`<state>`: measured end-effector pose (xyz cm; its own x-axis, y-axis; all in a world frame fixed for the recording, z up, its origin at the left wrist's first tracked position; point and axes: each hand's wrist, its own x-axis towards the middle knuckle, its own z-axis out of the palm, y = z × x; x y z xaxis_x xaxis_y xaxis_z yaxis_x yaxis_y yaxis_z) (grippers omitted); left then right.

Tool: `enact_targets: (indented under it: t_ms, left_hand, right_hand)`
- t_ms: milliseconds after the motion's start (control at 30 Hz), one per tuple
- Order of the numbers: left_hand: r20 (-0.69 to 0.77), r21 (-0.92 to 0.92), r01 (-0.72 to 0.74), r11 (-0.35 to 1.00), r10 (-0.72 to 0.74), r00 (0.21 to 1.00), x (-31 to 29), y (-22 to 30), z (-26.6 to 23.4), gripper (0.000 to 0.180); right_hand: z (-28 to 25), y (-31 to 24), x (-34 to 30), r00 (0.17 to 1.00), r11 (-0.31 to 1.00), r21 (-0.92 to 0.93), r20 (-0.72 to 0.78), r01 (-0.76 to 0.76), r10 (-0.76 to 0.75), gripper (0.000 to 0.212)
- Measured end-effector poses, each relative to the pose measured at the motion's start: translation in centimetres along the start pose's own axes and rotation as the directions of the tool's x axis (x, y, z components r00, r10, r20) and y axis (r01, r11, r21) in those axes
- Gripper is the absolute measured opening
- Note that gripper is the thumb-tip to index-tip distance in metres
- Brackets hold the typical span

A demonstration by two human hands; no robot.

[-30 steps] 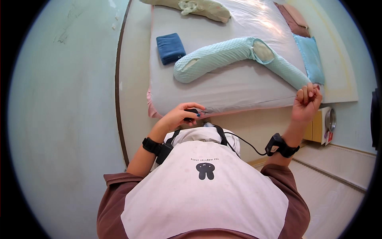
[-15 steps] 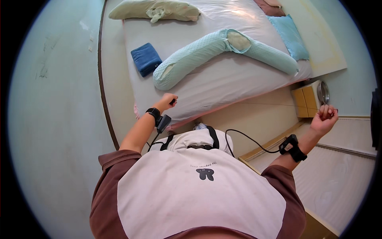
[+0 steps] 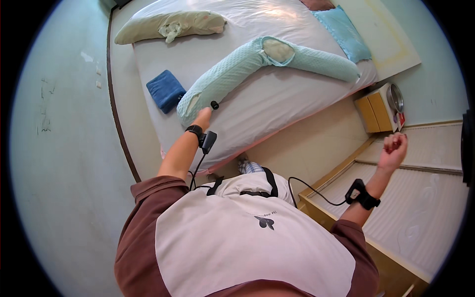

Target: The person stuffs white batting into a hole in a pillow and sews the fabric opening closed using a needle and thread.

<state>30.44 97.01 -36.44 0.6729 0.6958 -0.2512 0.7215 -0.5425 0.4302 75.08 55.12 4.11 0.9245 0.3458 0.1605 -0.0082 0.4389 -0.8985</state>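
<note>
My left hand [image 3: 203,118] reaches over the near left end of a long mint-green bolster pillow [image 3: 222,74] on the bed. Closed fingers hold a small black spool [image 3: 214,105] at their tips. The pillow's dotted cover gapes at the bend, and white filling [image 3: 278,50] shows through. Another, smaller opening [image 3: 194,102] lies at its left end. Off to the right, in the air, my right hand [image 3: 394,147] has its fingers curled together. Whatever they may pinch is too small to see; no thread shows now.
A folded blue towel [image 3: 166,91] lies left of the pillow on the pale bedsheet [image 3: 277,106]. Farther back are a greenish bolster [image 3: 148,28] and a light-blue cushion [image 3: 344,32]. A small cabinet [image 3: 374,111] carrying a metal bowl [image 3: 395,97] stands beyond my right hand.
My left hand has moved forward over the pillow's end with the spool. The thin thread that ran leftward from my right hand is no longer visible. The view has shifted slightly.
</note>
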Motion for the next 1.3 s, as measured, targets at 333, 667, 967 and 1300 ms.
enact_targets:
  t_ms: [333,667,967,1300]
  left_hand:
    - [0.216,-0.924,0.257,-0.284,0.168,0.962,-10.8,30.9,-15.2,0.041]
    - [-0.199,-0.842,-0.434,-0.32,-0.565,0.801,-23.1,22.1,-20.9,0.025]
    - [-0.37,-0.396,-0.88,0.263,-0.923,-0.109,-51.2,11.8,-23.1,0.006]
    - [-0.434,-0.298,-0.556,0.776,-0.629,-0.645,-88.1,13.0,-15.8,0.009]
  right_hand:
    - [16.8,16.3,-12.0,0.793,0.852,-0.355,0.346,-0.384,0.502,0.014]
    - [31.5,17.6,-27.1,0.235,0.93,-0.257,0.918,-0.263,0.32,0.018]
    - [36.2,17.4,-36.2,-0.21,0.833,-0.495,0.866,-0.247,0.453,0.023]
    - [38.8,25.5,-41.0,-0.224,0.901,-0.365,0.882,0.235,0.415,0.025]
